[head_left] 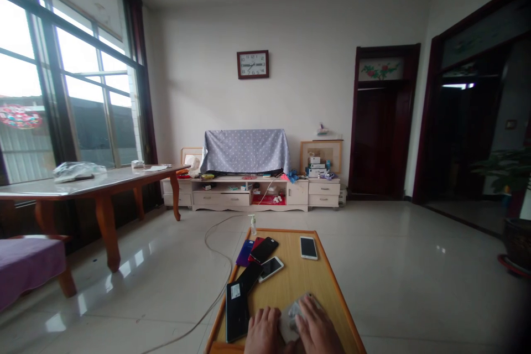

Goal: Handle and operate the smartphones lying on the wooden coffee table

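While both hands rest at the near end of the low wooden table (315, 287), the left hand (263, 332) lies palm down with its fingers close together, their tips beside the near end of a black tablet (235, 310) that lies along the table's left edge. The right hand (316, 327) lies flat too, fingers slightly spread, pressing on a grey phone (295, 310) that seems to sit on a pale cloth or wrapper; the blur near the bottom of the frame makes that hard to settle. Neither hand is clamped around anything; both simply press down on top.

Farther along the left edge, a black phone (250, 276) overlaps the tablet's far end. Just beyond it lies a white-framed phone (271, 268), tilted, and beyond that a dark phone (264, 249) on top of a red one, with a purple phone (244, 253) hanging over the left edge. Toward the far right corner lies another white phone (308, 248), well apart from the cluster. At the far left corner stands a small pump bottle (252, 224).

Past the table, a cable (215, 254) curls across the tiled floor toward a white cabinet (249, 193) topped by something draped in a dotted cloth (245, 150). A wall clock (253, 64) hangs above. A long table (83, 182) stands by the windows on the left, and dark doorways open on the right.
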The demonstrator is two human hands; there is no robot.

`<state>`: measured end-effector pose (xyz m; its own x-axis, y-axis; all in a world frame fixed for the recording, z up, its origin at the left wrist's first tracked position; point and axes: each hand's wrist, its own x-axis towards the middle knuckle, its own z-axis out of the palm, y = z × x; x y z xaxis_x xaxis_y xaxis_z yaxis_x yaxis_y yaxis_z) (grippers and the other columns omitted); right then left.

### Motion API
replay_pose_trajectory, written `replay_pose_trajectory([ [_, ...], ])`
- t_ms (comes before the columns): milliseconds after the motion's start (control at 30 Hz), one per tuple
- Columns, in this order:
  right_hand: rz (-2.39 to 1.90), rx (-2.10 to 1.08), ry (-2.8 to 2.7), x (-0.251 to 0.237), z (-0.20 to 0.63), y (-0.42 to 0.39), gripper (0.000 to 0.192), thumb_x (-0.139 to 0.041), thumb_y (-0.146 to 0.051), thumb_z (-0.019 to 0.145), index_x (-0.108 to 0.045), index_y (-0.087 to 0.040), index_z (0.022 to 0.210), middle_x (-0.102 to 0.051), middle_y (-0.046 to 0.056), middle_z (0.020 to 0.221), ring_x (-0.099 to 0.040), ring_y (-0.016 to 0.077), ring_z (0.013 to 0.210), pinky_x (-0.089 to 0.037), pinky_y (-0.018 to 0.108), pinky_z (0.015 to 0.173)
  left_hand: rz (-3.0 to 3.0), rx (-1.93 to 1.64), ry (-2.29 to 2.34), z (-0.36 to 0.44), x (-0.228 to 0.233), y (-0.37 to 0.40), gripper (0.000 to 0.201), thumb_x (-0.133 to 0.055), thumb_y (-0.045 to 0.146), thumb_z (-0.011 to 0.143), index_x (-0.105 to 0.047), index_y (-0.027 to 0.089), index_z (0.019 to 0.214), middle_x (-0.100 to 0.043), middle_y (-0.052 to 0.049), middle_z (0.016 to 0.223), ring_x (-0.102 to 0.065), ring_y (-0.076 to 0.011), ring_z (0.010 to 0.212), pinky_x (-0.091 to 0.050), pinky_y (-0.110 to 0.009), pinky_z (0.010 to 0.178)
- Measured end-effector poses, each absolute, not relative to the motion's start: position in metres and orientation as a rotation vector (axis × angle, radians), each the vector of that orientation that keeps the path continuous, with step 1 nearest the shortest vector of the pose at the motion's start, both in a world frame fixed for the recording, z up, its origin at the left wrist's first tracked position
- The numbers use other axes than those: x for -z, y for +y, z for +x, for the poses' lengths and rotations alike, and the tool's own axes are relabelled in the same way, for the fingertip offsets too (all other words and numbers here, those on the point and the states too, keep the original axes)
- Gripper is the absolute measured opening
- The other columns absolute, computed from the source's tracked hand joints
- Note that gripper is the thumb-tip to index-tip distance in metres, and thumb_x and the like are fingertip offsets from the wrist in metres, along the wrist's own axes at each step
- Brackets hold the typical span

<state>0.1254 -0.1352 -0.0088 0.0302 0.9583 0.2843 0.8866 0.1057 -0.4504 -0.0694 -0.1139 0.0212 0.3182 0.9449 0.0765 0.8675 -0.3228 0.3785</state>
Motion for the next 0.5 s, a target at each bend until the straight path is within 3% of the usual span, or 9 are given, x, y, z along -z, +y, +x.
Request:
replay_pose_trajectory([
  [167, -1.875, -0.394, -2.103, 0.009, 0.109, -0.135, 0.064, -0.035, -0.059, 0.098, -0.06, -0.021, 0.143, -0.045, 0.01, 0.154, -0.039, 0.0356, 0.146, -0.034, 0.052, 0.122, 2.327, -0.409, 1.659, -0.07, -0.013, -0.11, 0.049, -0.064, 0.052, 0.07, -0.062, 0.029, 0.114, -0.067, -0.004, 0.122, -0.056, -0.0284, 0.119, -0.039, -0.04, 0.099],
  [367, -1.933, -0.277, -2.045, -0.008, 0.114, -0.134, 0.063, -0.031, -0.056, 0.101, -0.057, -0.019, 0.145, -0.047, 0.011, 0.155, -0.038, 0.0323, 0.148, -0.032, 0.047, 0.123, 2.313, -0.364, 1.652, -0.071, -0.016, -0.11, 0.059, -0.069, 0.053, 0.064, -0.062, 0.03, 0.118, -0.066, -0.004, 0.126, -0.054, -0.0296, 0.122, -0.038, -0.042, 0.101],
  [500, -1.998, -0.305, -2.029, 0.001, 0.109, -0.132, 0.065, -0.035, -0.057, 0.1, -0.058, -0.014, 0.144, -0.045, 0.015, 0.154, -0.038, 0.0361, 0.147, -0.034, 0.052, 0.121, 2.319, -0.392, 1.642, -0.071, -0.015, -0.111, 0.056, -0.066, 0.054, 0.068, -0.062, 0.029, 0.118, -0.066, -0.004, 0.125, -0.054, -0.0286, 0.121, -0.038, -0.041, 0.101],
])
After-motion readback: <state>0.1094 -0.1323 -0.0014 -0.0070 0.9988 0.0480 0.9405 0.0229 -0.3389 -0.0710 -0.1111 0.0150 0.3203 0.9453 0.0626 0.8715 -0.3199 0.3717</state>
